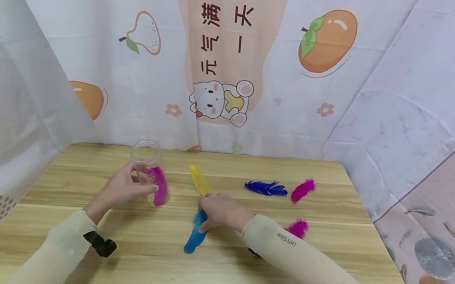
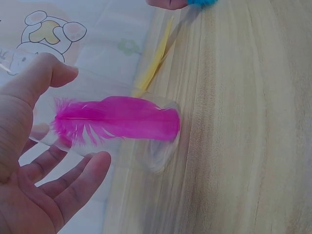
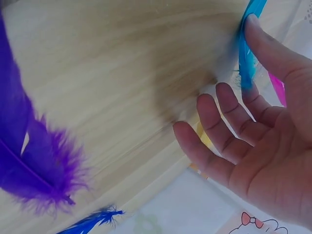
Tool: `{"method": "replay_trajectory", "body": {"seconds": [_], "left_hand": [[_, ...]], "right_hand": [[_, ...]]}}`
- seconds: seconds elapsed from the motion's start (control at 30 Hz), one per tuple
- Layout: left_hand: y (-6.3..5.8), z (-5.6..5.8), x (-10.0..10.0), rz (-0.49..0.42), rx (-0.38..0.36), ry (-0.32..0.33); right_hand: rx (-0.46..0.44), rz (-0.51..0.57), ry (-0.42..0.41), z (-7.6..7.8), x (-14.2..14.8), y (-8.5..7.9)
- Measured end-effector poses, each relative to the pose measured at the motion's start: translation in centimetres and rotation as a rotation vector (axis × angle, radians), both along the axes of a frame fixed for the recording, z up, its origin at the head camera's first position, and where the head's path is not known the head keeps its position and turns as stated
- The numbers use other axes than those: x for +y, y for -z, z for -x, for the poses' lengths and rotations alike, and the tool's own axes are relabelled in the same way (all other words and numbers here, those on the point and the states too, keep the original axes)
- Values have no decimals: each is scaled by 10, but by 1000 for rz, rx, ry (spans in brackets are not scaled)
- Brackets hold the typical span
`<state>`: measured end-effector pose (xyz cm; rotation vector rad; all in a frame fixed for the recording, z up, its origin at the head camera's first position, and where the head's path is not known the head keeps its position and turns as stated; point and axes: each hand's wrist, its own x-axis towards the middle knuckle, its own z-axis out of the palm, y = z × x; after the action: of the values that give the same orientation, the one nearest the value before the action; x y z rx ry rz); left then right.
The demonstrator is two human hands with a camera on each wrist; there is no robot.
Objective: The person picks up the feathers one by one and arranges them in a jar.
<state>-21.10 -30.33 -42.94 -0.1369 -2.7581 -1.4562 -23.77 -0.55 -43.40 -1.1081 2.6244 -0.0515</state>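
Observation:
In the head view, my left hand is on the left of the table, its thumb and fingers curled round a clear cup. A pink feather stands inside the cup, seen through its wall. Near the middle of the table, my right hand pinches a light blue feather with thumb and index finger; its other fingers spread loosely in the right wrist view. Just beyond that hand lies a yellow feather, its near end close to the fingers.
A dark blue feather and a magenta feather lie at the back right. Another magenta feather shows behind the right sleeve. A purple feather is mostly hidden by that forearm in the head view. Behind the table hangs a printed curtain.

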Motion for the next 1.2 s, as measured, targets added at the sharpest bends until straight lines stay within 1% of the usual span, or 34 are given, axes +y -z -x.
{"method": "replay_trajectory", "body": {"seconds": [0.23,0.37,0.6,0.67,0.8,0.97,1.1,1.2], "left_hand": [[-1,-1,-1,0,-4,-2],[-2,-1,-1,-11,-7,3],[-3,-4,-3,-10,-28,-13],[-3,-4,-2,-8,-28,-10],[-3,-3,0,-14,-24,-5],[-2,-3,0,-10,-13,0],[-2,-3,0,-7,-8,3],[-2,-3,-1,-12,-14,0]], "right_hand": [[-34,14,35,2,-4,4],[-61,28,57,1,-4,1],[-103,27,53,-2,-8,-3],[-105,22,64,-3,-8,-3],[-77,15,72,-3,-6,-1],[-68,-1,65,2,-3,3],[-105,-8,80,10,-3,8],[-143,6,82,16,-2,10]]}}
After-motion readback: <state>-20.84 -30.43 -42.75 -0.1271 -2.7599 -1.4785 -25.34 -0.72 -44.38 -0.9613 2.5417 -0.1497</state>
